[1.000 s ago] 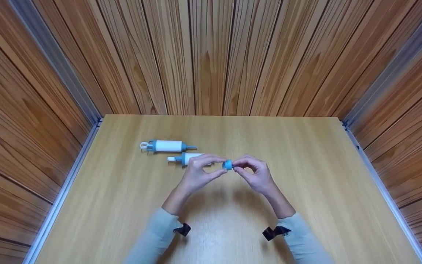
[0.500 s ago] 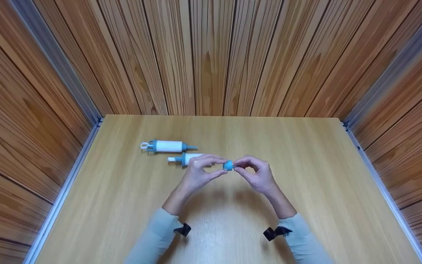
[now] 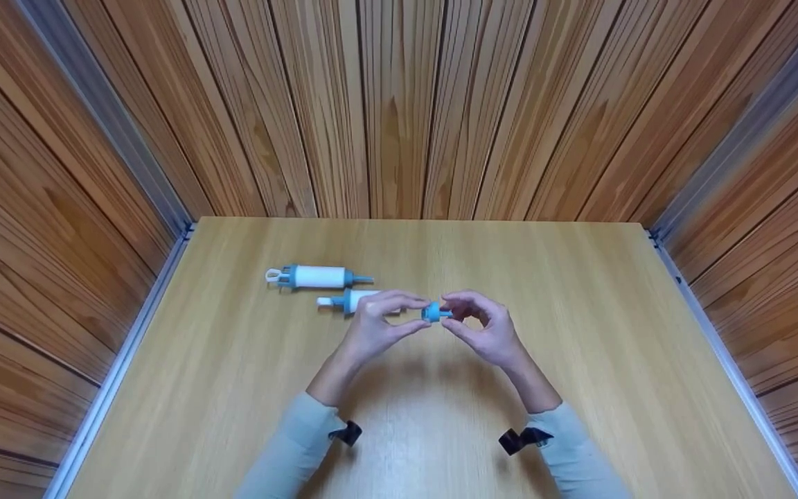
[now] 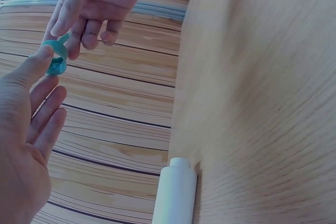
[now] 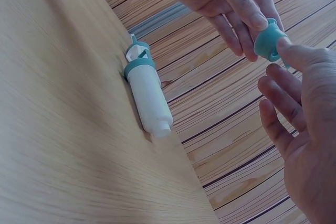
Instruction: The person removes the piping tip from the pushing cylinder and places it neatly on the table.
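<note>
In the head view, my left hand (image 3: pixel 379 326) pinches a small blue cap with a thin spout (image 3: pixel 432 312) between thumb and fingertips, above the table. My right hand (image 3: pixel 483 327) is at the spout end, its thumb and index finger parted around the spout. In the right wrist view, the right thumb overlaps the cap (image 5: pixel 269 41); whether it touches is unclear. Behind the left hand lies a white bottle with a blue collar (image 3: pixel 347 301), partly hidden. Its bare white neck (image 4: pixel 179 162) shows in the left wrist view.
Farther back on the wooden table (image 3: pixel 544 277) lies another white bottle (image 3: pixel 319 276) with blue ends, a thin spout and a white loop. Wood-plank walls (image 3: pixel 399 111) and metal rails (image 3: pixel 122 367) border the table.
The right thumb and index finger have moved apart from their pinch on the spout, which now shows between them. The left hand and the cap have hardly moved.
</note>
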Demonstrator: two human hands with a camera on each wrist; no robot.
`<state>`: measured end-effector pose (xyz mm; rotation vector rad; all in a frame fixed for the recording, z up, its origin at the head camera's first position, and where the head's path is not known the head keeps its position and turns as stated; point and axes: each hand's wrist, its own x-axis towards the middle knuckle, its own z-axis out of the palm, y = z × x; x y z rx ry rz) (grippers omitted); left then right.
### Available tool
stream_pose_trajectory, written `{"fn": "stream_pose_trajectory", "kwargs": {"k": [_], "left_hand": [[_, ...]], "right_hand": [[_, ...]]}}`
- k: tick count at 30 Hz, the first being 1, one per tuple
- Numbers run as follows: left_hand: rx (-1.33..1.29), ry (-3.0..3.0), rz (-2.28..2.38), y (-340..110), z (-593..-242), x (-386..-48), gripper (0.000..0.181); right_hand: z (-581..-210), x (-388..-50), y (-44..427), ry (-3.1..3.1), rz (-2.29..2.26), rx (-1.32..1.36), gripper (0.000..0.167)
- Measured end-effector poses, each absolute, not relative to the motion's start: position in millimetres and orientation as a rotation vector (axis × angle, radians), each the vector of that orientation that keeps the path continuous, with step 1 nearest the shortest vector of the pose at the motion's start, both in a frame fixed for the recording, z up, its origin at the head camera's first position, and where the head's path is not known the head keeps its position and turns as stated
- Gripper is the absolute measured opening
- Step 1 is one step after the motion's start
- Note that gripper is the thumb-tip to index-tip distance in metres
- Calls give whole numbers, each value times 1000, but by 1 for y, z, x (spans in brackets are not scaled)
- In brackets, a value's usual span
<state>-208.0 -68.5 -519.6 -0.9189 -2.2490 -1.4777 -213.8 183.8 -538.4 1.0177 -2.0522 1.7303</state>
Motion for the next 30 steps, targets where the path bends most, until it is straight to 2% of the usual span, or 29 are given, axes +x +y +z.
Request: {"fn": "stream_pose_trajectory", "kwargs": {"k": [6,15,25,30], "left_hand": [[-945,-2236,-1471,-66,-519,-209,28],[-933,-2264,-1487,-63,-520,-207,29],[-958,-2261,-1476,-64,-522,-208,29],[-969,-2246,-1448,-67,-524,-209,29]], "right_hand": [[-539,-211,184,-2077,1743,1023,46],[-539,-212,185,-2085,1759,1038,30],[-541,-214,183,-2024,1758,1080,40],[-541,-215,182,-2022,1766,1074,38]]}}
